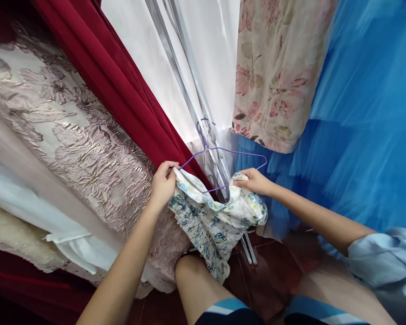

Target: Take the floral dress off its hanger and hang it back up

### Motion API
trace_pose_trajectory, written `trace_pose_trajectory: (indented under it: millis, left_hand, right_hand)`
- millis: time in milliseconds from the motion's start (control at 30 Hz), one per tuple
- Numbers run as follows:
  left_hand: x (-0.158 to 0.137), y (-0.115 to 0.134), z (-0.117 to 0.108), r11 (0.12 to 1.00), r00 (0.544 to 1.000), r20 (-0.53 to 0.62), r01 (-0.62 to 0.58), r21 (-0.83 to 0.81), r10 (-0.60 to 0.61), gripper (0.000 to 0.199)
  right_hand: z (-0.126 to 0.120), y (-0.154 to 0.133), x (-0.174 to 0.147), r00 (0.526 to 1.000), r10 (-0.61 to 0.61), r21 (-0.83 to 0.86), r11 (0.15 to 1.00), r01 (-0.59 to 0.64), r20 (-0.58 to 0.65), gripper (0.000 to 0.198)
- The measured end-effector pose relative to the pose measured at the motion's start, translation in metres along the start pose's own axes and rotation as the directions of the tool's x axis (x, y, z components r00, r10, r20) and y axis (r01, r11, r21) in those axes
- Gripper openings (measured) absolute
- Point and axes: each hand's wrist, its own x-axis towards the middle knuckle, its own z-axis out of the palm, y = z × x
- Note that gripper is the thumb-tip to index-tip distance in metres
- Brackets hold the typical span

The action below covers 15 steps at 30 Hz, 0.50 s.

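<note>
From where I stand, I can read no text, label, brand, number or sign anywhere around the two hands.
</note>
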Motion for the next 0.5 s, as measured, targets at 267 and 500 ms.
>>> trace_pose_trajectory:
  millis: [267, 500]
  left_hand:
    - [-0.011, 0.018, 0.014, 0.955, 0.987, -0.158, 0.032, 0.295, 0.015, 0.028]
    - [-0.022, 0.014, 0.009, 0.960, 0.993, -0.119, 0.018, 0.279, 0.016, 0.025]
  right_hand:
    - [-0.059, -0.005, -0.026, 0.956, -0.077, 0.111, 0.987, 0.113, -0.283, 0.034]
    - [-0.123, 0.012, -0.005, 0.925, -0.136, 0.016, 0.988, 0.151, -0.356, 0.049]
